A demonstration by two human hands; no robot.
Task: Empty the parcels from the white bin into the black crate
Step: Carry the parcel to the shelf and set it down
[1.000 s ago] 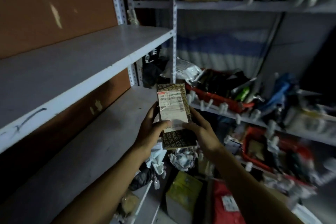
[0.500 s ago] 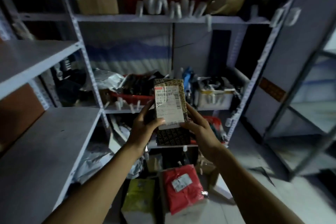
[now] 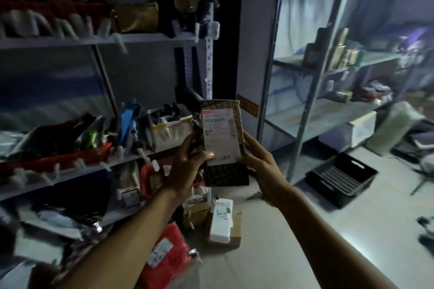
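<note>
The left hand (image 3: 187, 162) and right hand (image 3: 260, 164) are both gripping the labelled parcel (image 3: 223, 143) upright at frame centre, and are best carrying it level toward the black crate (image 3: 340, 177) at right.

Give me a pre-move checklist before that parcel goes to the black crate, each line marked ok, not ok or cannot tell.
1. Parcel held by both hands: ok; left hand and right hand grip its sides.
2. Label faces the person: ok, though the print is too blurred to read.
3. Black crate in view: ok, on the floor to the right.
4. Crate has room: ok, nothing visible inside.
5. Floor path to the crate: cannot tell; partly hidden by the right arm.
</note>
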